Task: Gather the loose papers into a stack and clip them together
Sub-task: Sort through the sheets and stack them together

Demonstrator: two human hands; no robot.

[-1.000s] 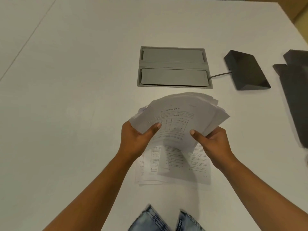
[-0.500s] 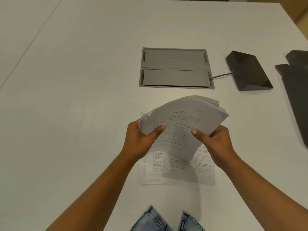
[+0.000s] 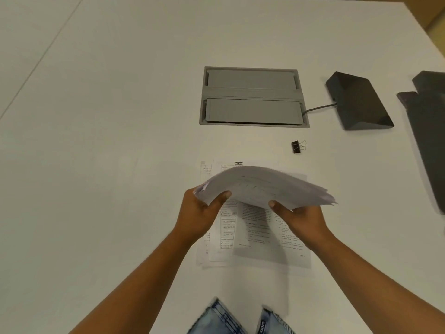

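A thick, uneven stack of white papers [image 3: 262, 185] is held above the table, bowed upward and nearly flat. My left hand [image 3: 201, 214] grips its left near corner, thumb on top. My right hand [image 3: 299, 219] grips its right near edge, thumb on top too. Below the stack a few printed sheets [image 3: 255, 239] lie overlapping on the white table [image 3: 108, 141]. A small black binder clip [image 3: 297, 147] lies on the table beyond the papers, to the right, apart from both hands.
A grey recessed cable hatch [image 3: 252, 96] sits in the table behind the papers. A dark wedge-shaped device [image 3: 358, 102] with a cable stands to its right, and another dark object [image 3: 428, 131] lies at the right edge. Jeans show at the bottom.
The held stack has tilted down from facing me to nearly flat and lowered toward the sheets on the table. The binder clip, hidden before behind the stack, is in view.
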